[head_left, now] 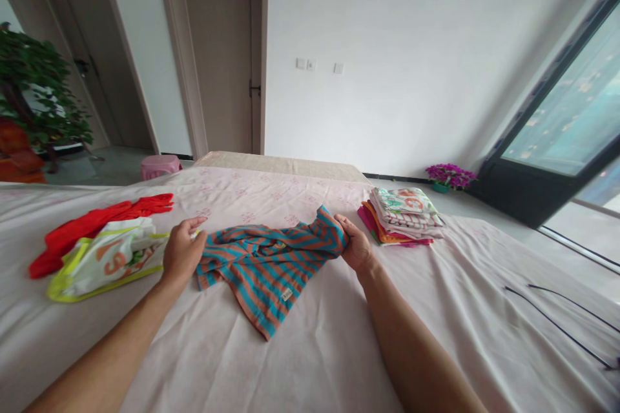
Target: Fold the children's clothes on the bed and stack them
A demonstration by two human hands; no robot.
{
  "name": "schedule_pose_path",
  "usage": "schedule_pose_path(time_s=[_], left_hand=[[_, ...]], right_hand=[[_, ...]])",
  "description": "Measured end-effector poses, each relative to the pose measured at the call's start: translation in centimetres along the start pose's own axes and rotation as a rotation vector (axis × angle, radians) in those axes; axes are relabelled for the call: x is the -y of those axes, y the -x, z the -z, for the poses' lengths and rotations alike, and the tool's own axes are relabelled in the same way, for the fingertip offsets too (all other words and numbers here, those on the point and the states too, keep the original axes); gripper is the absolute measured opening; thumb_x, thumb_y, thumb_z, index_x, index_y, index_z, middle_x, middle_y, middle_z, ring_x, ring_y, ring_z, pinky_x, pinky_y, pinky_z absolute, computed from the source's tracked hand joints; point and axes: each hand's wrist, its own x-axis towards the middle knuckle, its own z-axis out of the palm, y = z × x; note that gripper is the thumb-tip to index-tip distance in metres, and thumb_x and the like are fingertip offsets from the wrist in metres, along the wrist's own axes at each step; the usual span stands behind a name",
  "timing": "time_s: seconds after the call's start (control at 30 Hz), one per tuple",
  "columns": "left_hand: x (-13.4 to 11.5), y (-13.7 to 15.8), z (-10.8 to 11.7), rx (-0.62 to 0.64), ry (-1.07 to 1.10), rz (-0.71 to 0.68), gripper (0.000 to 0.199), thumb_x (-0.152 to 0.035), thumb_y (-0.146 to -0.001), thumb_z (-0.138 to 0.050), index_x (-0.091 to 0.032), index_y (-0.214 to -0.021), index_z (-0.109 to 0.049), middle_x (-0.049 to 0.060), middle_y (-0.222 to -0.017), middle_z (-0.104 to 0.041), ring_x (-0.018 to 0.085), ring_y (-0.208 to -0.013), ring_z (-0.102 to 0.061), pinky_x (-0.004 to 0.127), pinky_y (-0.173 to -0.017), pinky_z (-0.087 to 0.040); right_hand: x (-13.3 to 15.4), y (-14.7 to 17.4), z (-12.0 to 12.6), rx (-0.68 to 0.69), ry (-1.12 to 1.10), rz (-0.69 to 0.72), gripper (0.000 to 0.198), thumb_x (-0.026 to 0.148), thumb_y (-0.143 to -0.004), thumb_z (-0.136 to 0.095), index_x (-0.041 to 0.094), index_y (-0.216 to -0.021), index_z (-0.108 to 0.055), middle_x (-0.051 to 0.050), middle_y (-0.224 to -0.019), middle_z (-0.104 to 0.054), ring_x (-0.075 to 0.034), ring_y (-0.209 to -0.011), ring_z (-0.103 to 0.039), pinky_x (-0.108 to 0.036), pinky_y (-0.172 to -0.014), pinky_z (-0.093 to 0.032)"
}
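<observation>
A blue-and-brown striped shirt (pixel 271 255) lies crumpled in front of me, with a small pale label near its lower edge. At the shirt's right end, my right hand (pixel 356 244) is closed around a bunched part of the cloth. My left hand (pixel 183 248) is beside the shirt's left end, thumb and forefinger apart; its lower fingers are partly hidden. Just left of that hand lies a white printed garment (pixel 113 258) with yellow-green edging. Behind it is a red garment (pixel 97 226), loosely spread.
A stack of folded clothes (pixel 404 213) sits right of my right hand. Pale patterned cloth (pixel 320 348) covers the broad surface. Two dark cords (pixel 557 326) lie at right. Beyond are a pink stool (pixel 159 166), purple flowers (pixel 450 175) and a leafy plant (pixel 36 87).
</observation>
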Motion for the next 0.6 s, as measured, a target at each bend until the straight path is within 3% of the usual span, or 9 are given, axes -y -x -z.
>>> schedule_pose_path(time_s=[0.1,0.2,0.27,0.43,0.6], left_hand=[[-1.7,1.6,-1.0,0.211,-0.010,-0.142,0.047,-0.043,-0.079,-0.061,-0.020,-0.120,-0.062,0.010,-0.126,-0.063,0.028,-0.119,-0.057,0.042,-0.103,-0.046],[-3.9,3.7,-2.4,0.511,0.101,-0.165,0.053,-0.047,-0.079,-0.065,-0.020,-0.125,-0.059,0.011,-0.128,-0.063,0.027,-0.116,-0.060,0.041,-0.098,-0.049],[-5.0,5.0,-3.1,0.633,0.139,-0.200,0.056,-0.045,-0.078,-0.068,-0.020,-0.128,-0.057,0.012,-0.131,-0.060,0.026,-0.115,-0.061,0.040,-0.096,-0.050],[-6.4,7.1,-3.8,0.761,0.181,-0.243,0.064,-0.042,-0.078,-0.071,-0.022,-0.135,-0.051,0.013,-0.138,-0.055,0.025,-0.104,-0.065,0.038,-0.086,-0.054],[-7.2,7.7,-4.0,0.785,0.171,-0.252,0.041,-0.043,-0.086,-0.061,-0.020,-0.120,-0.064,0.010,-0.123,-0.066,0.025,-0.108,-0.064,0.040,-0.096,-0.050]], right_hand=[[-0.4,0.9,-2.1,0.083,0.094,-0.039,0.029,0.032,-0.068,-0.075,0.020,-0.094,-0.069,-0.001,-0.087,-0.074,-0.019,-0.077,-0.068,-0.032,-0.074,-0.055],[-1.1,2.1,-4.4,0.167,0.159,-0.105,0.035,0.034,-0.069,-0.077,0.020,-0.100,-0.069,-0.003,-0.089,-0.075,-0.020,-0.076,-0.069,-0.032,-0.071,-0.055],[-1.5,2.8,-5.9,0.231,0.154,-0.155,0.037,0.034,-0.069,-0.078,0.020,-0.103,-0.070,-0.003,-0.089,-0.075,-0.019,-0.073,-0.068,-0.030,-0.068,-0.054],[-2.4,4.4,-9.3,0.293,0.120,-0.145,0.044,0.031,-0.068,-0.081,0.024,-0.109,-0.071,0.001,-0.088,-0.074,-0.015,-0.072,-0.067,-0.026,-0.068,-0.052],[-3.6,5.5,-11.2,0.340,0.116,-0.113,0.043,0.030,-0.068,-0.080,0.025,-0.109,-0.072,0.002,-0.092,-0.074,-0.018,-0.085,-0.069,-0.030,-0.084,-0.052]])
